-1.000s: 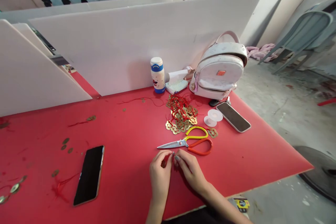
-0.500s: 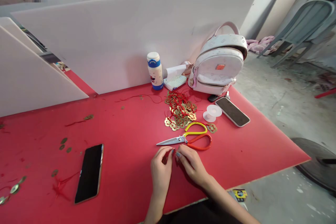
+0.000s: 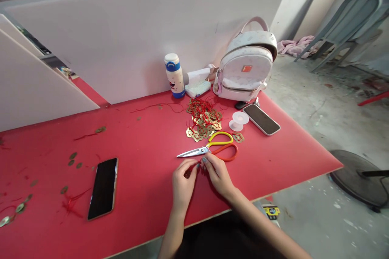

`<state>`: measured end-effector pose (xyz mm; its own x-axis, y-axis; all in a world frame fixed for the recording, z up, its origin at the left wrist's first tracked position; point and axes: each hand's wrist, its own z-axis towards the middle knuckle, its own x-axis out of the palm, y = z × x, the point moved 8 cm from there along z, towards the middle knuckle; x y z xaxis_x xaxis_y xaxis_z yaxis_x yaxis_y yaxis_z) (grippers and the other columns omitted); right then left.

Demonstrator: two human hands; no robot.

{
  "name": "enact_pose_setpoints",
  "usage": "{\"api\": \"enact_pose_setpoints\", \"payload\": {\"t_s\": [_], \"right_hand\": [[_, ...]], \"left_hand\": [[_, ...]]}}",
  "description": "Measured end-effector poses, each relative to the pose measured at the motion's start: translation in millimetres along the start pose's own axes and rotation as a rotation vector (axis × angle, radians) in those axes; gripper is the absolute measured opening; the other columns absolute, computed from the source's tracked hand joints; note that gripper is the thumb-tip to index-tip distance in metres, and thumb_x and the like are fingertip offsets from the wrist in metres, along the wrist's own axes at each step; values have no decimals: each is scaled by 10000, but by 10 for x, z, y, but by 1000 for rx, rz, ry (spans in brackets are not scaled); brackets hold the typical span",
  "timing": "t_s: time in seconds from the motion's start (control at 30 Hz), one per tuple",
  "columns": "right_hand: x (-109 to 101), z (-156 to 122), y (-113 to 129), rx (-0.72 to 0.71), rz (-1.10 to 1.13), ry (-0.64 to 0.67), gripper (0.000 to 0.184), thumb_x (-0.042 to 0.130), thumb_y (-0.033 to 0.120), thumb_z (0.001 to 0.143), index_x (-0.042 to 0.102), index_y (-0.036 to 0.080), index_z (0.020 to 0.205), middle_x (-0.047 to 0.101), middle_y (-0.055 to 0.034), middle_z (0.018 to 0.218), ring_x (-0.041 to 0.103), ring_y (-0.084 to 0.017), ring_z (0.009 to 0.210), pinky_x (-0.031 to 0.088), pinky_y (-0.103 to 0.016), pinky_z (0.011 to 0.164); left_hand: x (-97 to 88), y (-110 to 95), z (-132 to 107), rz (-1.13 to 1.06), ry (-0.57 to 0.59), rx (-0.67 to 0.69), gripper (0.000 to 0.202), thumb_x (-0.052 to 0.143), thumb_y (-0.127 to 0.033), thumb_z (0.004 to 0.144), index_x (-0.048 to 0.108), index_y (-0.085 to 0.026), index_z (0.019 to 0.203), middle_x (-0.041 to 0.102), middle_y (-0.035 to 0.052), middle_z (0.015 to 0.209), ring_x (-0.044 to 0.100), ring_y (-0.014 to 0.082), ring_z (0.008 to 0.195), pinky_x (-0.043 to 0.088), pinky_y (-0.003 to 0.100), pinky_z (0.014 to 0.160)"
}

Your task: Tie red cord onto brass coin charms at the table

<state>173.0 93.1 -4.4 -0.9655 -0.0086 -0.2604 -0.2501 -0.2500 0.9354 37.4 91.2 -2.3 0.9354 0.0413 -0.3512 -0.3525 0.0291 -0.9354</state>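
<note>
Near the table's front edge, my left hand (image 3: 184, 181) and my right hand (image 3: 219, 175) meet, fingertips pinched on a thin red cord (image 3: 199, 162). Its ends and anything strung on it are mostly hidden by my fingers. Just beyond my right fingers lie scissors (image 3: 203, 150) with one yellow and one red handle, blades pointing left. Behind them is a pile of brass coins tied with red cord (image 3: 203, 123). A single tied coin cluster (image 3: 238, 137) rests right of the scissors, beside a white spool (image 3: 238, 121).
On the red table (image 3: 146, 186) lie a black phone (image 3: 103, 189) at left and another phone (image 3: 261, 119) at right. A bottle (image 3: 174, 76) and white backpack (image 3: 245, 66) stand against the white partition (image 3: 121, 40). Loose coins (image 3: 72, 159) and cord scraps (image 3: 71, 206) are scattered at left.
The whole scene has shifted slightly up and left as the view moved. Both hands stay pinched together on the red cord, with small finger movements; the right fingers now overlap the scissors' edge.
</note>
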Motion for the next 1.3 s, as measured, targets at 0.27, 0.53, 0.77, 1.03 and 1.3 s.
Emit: {"api": "enact_pose_setpoints", "payload": {"t_s": [0.27, 0.53, 0.77, 1.03, 1.3], "right_hand": [[-203, 7, 74, -65, -32, -168, 142, 453, 219, 977, 587, 210, 932, 617, -54, 880, 560, -201, 831, 458, -322, 771], [-197, 41, 89, -92, -63, -133, 130, 598, 135, 892, 677, 236, 868, 637, -52, 946, 551, -233, 949, 460, -372, 848], [-169, 39, 119, -130, -34, -106, 100, 642, 131, 879, 657, 225, 848, 621, -52, 982, 530, -232, 984, 438, -388, 893], [-215, 45, 135, -137, -14, -129, 140, 531, 169, 955, 660, 220, 936, 620, -67, 1000, 536, -231, 1000, 432, -386, 904], [-190, 55, 139, -170, 9, -115, 73, 641, 175, 892, 676, 237, 912, 626, -55, 970, 558, -234, 974, 447, -385, 893]], "left_hand": [[-12, -23, -21, 30, -12, 72, 165, 596, -256, 855, 742, -180, 869, 757, 90, 921, 705, 236, 855, 560, 321, 741], [-33, -35, -10, -6, -24, 105, 167, 597, -273, 855, 729, -172, 874, 750, 95, 916, 701, 230, 854, 563, 317, 759], [-68, -3, -18, -3, -54, 98, 168, 595, -281, 862, 720, -170, 872, 746, 93, 915, 697, 226, 850, 556, 305, 745], [-11, -26, -18, -29, -9, 80, 173, 575, -266, 879, 714, -165, 901, 740, 90, 935, 693, 224, 873, 548, 297, 756], [-26, -33, -8, -47, -50, 100, 177, 574, -269, 875, 716, -166, 896, 740, 89, 939, 691, 222, 867, 544, 292, 749]]}}
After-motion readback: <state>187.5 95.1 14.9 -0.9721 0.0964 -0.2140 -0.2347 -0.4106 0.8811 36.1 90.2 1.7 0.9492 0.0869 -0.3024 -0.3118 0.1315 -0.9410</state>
